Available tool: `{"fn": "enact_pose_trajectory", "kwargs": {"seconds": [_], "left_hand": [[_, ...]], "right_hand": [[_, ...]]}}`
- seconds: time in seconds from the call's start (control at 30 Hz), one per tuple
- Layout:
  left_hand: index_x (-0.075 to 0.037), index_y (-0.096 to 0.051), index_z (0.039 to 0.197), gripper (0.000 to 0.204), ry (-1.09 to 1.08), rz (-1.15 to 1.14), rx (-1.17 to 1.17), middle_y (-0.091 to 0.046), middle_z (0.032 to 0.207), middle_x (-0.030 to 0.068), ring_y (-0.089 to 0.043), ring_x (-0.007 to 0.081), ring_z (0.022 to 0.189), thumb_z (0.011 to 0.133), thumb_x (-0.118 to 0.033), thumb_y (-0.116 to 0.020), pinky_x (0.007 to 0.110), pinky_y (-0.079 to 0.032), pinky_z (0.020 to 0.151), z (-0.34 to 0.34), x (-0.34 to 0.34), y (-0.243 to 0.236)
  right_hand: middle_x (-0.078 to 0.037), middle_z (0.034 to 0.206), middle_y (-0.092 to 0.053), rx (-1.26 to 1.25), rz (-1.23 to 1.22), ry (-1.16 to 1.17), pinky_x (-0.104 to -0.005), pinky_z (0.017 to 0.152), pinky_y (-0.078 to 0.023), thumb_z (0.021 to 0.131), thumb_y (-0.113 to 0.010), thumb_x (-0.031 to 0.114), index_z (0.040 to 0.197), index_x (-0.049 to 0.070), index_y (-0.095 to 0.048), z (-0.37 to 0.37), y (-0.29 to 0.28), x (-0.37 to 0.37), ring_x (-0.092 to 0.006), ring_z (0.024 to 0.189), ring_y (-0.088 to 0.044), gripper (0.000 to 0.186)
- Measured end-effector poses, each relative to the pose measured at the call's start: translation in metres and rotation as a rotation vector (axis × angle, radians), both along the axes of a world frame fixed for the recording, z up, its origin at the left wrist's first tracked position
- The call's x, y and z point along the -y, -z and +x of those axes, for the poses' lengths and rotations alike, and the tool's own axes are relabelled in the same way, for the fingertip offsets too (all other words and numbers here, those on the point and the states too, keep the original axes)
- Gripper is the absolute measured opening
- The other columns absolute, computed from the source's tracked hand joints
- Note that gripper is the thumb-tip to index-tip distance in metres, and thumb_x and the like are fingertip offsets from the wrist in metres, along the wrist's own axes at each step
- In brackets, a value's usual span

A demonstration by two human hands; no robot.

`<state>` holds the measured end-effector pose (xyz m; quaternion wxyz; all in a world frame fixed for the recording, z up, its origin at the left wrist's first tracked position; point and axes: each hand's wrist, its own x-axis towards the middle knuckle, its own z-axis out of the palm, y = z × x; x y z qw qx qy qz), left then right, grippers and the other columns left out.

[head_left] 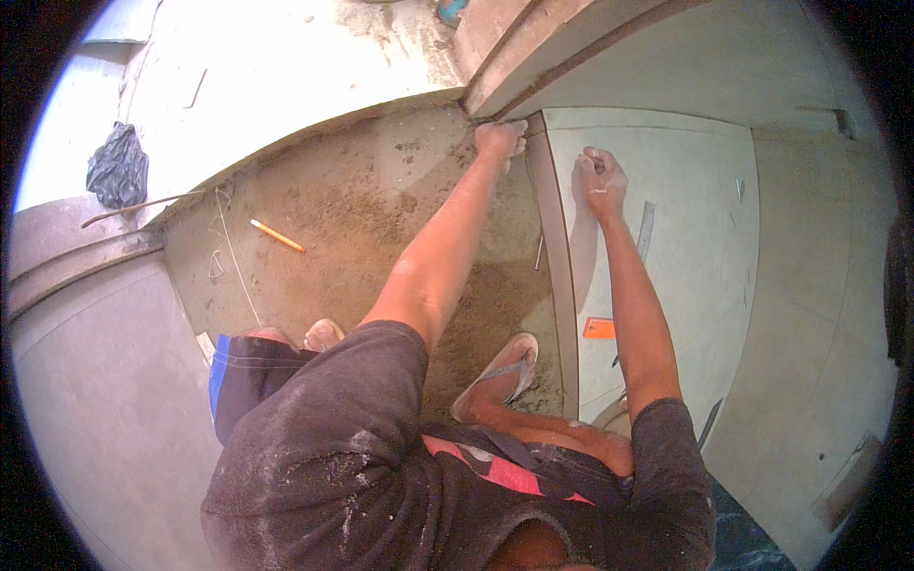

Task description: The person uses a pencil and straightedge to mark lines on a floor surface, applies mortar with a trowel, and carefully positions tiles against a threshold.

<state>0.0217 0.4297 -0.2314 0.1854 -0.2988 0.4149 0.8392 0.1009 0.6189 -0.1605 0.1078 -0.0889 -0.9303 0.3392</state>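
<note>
My left hand (500, 143) reaches far ahead to the corner where the post base meets the rough, sandy mortar bed (381, 266). Its fingers are curled closed; what they hold, if anything, is hidden. My right hand (602, 183) is closed in a pinch above the pale, flat slab (685, 238), and I cannot make out anything between its fingers. Along the slab's left side runs a raised edge (554, 257), between my two arms. Beside my right forearm lie a metal ruler (646, 228) and a small orange flat piece (599, 328).
An orange pencil-like stick (277, 235) and a thin white string (233, 257) lie on the mortar at left. A thin rod (539, 252) lies near the slab's edge. A black plastic bag (118, 167) sits on the bright ledge. My sandalled foot (500, 381) stands on the mortar.
</note>
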Motion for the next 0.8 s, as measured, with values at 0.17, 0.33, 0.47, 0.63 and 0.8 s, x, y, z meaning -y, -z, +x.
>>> {"fn": "enact_pose_trajectory", "kwargs": {"seconds": [0.17, 0.33, 0.47, 0.63, 0.8], "left_hand": [[0.005, -0.065, 0.081, 0.016, 0.013, -0.057, 0.002, -0.065, 0.077, 0.0102, -0.059, 0.0173, 0.058, 0.079, -0.005, -0.077, 0.030, -0.047, 0.048, 0.003, -0.004, -0.011], [0.005, -0.065, 0.080, 0.022, 0.051, -0.080, -0.028, -0.065, 0.076, 0.0114, -0.059, 0.0174, 0.057, 0.077, -0.009, -0.081, 0.031, -0.047, 0.048, 0.000, 0.000, -0.003], [0.005, -0.066, 0.080, 0.026, 0.113, -0.155, 0.042, -0.065, 0.075, 0.0111, -0.058, 0.0177, 0.056, 0.076, -0.012, -0.083, 0.032, -0.047, 0.049, 0.002, -0.001, -0.016], [0.006, -0.066, 0.080, 0.031, 0.085, -0.151, -0.022, -0.065, 0.072, 0.0099, -0.057, 0.0170, 0.055, 0.073, -0.017, -0.086, 0.032, -0.047, 0.049, 0.000, -0.001, -0.010], [0.005, -0.068, 0.078, 0.034, 0.091, -0.252, -0.055, -0.066, 0.071, 0.0099, -0.059, 0.0168, 0.055, 0.071, -0.021, -0.088, 0.033, -0.048, 0.051, 0.004, -0.003, -0.019]], "right_hand": [[-0.009, 0.092, -0.071, 0.017, 0.025, -0.009, -0.0305, 0.078, -0.053, 0.090, -0.067, 0.021, 0.108, -0.001, -0.069, 0.000, 0.004, -0.011, -0.0160, 0.084, -0.067, 0.028], [-0.010, 0.093, -0.072, 0.049, 0.003, 0.028, -0.0302, 0.079, -0.053, 0.090, -0.067, 0.022, 0.108, 0.000, -0.069, -0.002, 0.001, -0.001, -0.0170, 0.085, -0.067, 0.029], [-0.014, 0.090, -0.072, 0.028, -0.013, 0.062, -0.0332, 0.077, -0.053, 0.088, -0.068, 0.021, 0.104, 0.002, -0.070, 0.003, -0.004, 0.002, -0.0223, 0.081, -0.069, 0.025], [-0.012, 0.089, -0.072, 0.028, 0.009, 0.039, -0.0323, 0.077, -0.053, 0.088, -0.068, 0.020, 0.105, 0.002, -0.070, 0.001, -0.009, 0.006, -0.0212, 0.080, -0.069, 0.025], [-0.011, 0.089, -0.072, 0.060, 0.003, 0.064, -0.0318, 0.076, -0.053, 0.088, -0.069, 0.019, 0.106, 0.002, -0.069, 0.000, -0.011, 0.008, -0.0191, 0.080, -0.068, 0.025]]}}
